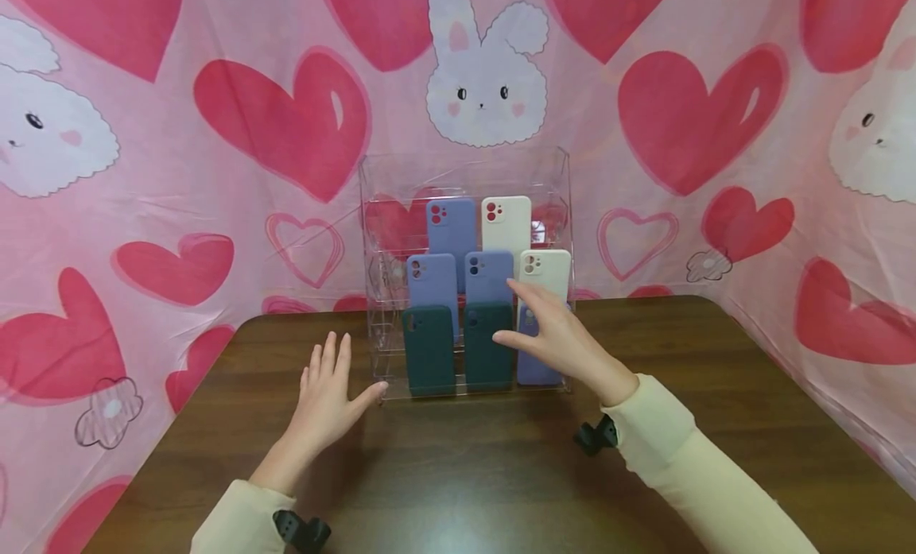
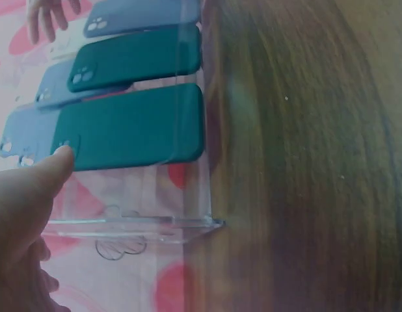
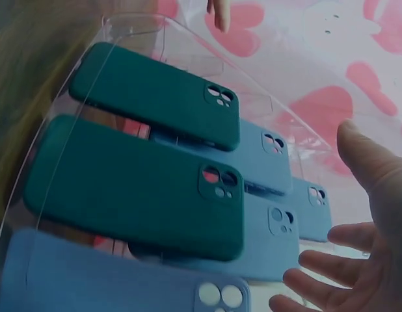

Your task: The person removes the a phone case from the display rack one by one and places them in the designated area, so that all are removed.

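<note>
A clear tiered stand (image 1: 463,172) holds several phone cases at the middle of the table's far side. Two dark green cases (image 1: 429,351) and a blue-purple case (image 1: 538,371) fill its lowest tier. On the middle tier are two lavender-blue cases (image 1: 432,277) and a white case (image 1: 554,265); another lavender-blue case (image 1: 451,220) and a white case (image 1: 506,220) stand at the top. My left hand (image 1: 325,403) is beside the stand's lower left corner, fingers spread, holding nothing. My right hand (image 1: 554,331) hovers before the right-hand cases with thumb and fingers apart, partly hiding the blue-purple one.
The brown wooden table (image 1: 458,474) stretches in front of the stand and to both sides. Behind it hangs a pink cloth (image 1: 401,109) with hearts and rabbits. Each wrist carries a small black camera mount (image 1: 597,436).
</note>
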`<state>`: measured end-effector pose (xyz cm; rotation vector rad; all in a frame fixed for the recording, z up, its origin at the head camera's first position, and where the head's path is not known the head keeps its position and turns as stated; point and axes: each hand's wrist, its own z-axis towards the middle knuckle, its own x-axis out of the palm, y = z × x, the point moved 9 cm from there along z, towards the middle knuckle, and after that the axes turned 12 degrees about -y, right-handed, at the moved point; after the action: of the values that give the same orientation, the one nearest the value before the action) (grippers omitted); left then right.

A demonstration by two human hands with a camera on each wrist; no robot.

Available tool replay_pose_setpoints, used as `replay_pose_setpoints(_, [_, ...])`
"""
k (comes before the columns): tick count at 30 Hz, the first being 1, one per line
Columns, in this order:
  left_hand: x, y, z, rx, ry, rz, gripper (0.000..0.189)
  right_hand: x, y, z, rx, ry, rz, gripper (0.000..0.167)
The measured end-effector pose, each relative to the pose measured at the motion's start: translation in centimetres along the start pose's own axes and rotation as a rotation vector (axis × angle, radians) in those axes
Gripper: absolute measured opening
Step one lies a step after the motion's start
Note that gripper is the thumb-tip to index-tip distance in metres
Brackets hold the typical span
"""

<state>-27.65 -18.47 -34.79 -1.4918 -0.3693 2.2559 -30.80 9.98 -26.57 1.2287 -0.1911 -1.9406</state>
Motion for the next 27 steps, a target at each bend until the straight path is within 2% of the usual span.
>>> replay_pose_setpoints(9, [0.4,1.1,0.2,-0.036,-0.011,-0.062,0.098,1.7,1.0,1.2,-0.012,-0.023,0.117,0.076])
replay_pose_setpoints(15, [1.2,1.7,0.3,-0.074,0.0,-0.166,0.097,3.1,1.5,1.9,-0.002,-0.027,0.154,0.07])
replay_pose_setpoints(22, [2.0,1.9,0.5,-0.055,-0.023,-0.255,0.094,5.1,1.9,2.5,0.02,-0.01,0.166,0.066])
replay_pose_setpoints(27, [2.1,1.8,0.7,-0.033,-0.069,-0.32,0.088,6.2,2.3,2.8,0.018,-0.022,0.175,0.065])
